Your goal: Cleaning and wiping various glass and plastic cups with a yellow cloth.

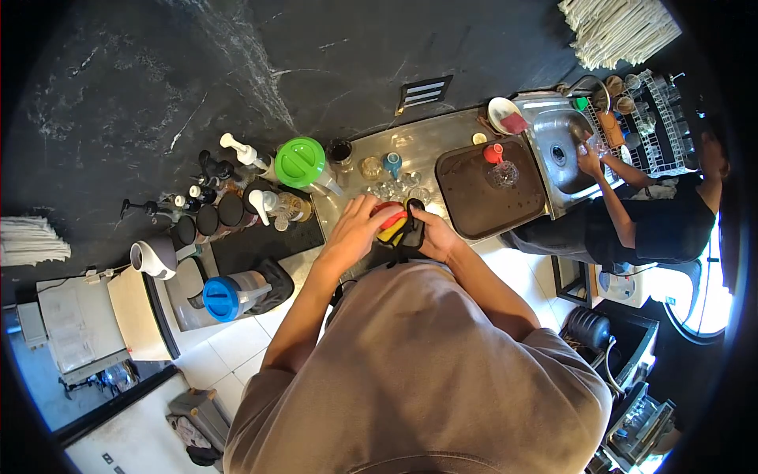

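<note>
Close in front of my body, above the counter's near edge, both hands are on a small red, yellow and black item [393, 223], seemingly of cloth; its exact kind is unclear. My left hand [354, 230] has its fingers over the red part. On the other side, my right hand [437, 233] pinches the black-edged part with the thumb. Just beyond the hands, several clear glass pieces [391, 188] stand on the steel counter [408, 139], near a small blue cup [391, 162] and an amber-tinted glass [371, 168].
A brown tray [491, 204] at the right holds a red cup [492, 153] and a cut-glass piece [505, 174]. Beyond it, a co-worker's hands are over a steel sink [548, 127]. To the left stand a green-lidded pitcher [300, 162], pump bottles [241, 151] and a blue-lidded pitcher [222, 298].
</note>
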A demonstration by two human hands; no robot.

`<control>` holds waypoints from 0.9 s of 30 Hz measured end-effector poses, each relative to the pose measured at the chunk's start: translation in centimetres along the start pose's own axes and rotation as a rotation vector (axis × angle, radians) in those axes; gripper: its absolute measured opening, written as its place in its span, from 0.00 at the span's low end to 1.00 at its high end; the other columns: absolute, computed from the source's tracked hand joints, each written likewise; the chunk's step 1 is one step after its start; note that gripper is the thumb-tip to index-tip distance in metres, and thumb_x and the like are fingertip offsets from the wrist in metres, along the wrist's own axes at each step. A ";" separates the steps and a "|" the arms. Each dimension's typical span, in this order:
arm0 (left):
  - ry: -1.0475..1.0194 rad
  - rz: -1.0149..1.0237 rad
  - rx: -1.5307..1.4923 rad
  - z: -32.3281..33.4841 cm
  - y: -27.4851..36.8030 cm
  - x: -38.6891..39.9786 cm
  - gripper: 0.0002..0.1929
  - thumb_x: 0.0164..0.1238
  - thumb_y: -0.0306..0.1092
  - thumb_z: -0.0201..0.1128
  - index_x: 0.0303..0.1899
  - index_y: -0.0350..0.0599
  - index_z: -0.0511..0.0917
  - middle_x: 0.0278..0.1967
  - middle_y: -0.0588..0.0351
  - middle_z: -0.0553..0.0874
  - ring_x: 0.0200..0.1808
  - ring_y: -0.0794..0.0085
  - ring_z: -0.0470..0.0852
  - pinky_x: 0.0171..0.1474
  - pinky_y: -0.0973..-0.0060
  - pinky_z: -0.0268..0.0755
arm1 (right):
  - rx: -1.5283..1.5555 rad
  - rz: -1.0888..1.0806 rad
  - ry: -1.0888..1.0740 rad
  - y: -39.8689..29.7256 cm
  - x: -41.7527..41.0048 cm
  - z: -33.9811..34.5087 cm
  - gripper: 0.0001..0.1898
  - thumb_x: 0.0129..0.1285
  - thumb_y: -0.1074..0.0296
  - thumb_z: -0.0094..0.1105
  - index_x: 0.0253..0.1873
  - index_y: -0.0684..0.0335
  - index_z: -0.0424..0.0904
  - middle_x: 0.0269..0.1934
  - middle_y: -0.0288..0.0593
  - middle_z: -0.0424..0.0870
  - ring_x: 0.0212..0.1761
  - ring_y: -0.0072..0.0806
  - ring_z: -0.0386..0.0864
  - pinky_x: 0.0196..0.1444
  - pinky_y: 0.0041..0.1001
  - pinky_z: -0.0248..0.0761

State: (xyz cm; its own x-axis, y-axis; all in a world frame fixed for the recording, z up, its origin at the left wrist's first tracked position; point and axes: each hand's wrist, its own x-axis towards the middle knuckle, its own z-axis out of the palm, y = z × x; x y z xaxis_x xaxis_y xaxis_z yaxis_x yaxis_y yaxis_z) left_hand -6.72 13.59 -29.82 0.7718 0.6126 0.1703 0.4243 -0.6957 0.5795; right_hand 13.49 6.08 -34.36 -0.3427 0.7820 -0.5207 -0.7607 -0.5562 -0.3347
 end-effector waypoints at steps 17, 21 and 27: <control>-0.052 -0.622 -0.859 3.4 -4.0 -1.4 0.23 0.79 0.54 0.56 0.50 0.38 0.79 0.28 0.54 0.82 0.36 0.68 0.84 0.48 0.70 0.74 | -1.121 -0.500 -0.053 -2.3 1.5 0.8 0.17 0.65 0.80 0.58 0.59 0.69 0.78 0.47 0.41 0.86 0.48 0.24 0.80 0.56 0.26 0.72; 0.059 -0.566 -0.862 3.3 -3.3 -1.5 0.20 0.78 0.46 0.60 0.55 0.36 0.79 0.30 0.52 0.82 0.35 0.68 0.82 0.45 0.70 0.73 | -1.040 -0.419 -0.061 -2.7 1.7 0.7 0.15 0.67 0.77 0.60 0.58 0.69 0.80 0.46 0.40 0.87 0.47 0.23 0.81 0.55 0.26 0.73; 0.161 -0.156 0.069 2.3 -1.3 -0.7 0.36 0.51 0.27 0.73 0.68 0.45 0.76 0.44 0.51 0.76 0.52 0.54 0.75 0.58 0.61 0.66 | -0.925 -0.334 0.089 -1.1 2.7 0.3 0.15 0.70 0.71 0.61 0.59 0.67 0.82 0.46 0.39 0.88 0.47 0.22 0.81 0.55 0.25 0.73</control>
State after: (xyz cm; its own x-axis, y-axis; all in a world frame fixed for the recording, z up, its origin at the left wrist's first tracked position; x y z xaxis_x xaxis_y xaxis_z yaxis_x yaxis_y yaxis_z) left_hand -6.76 13.19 -32.48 0.6110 0.7628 0.2116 0.5681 -0.6087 0.5539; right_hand 13.20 8.89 -35.13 -0.1174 0.9358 -0.3324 -0.0668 -0.3414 -0.9375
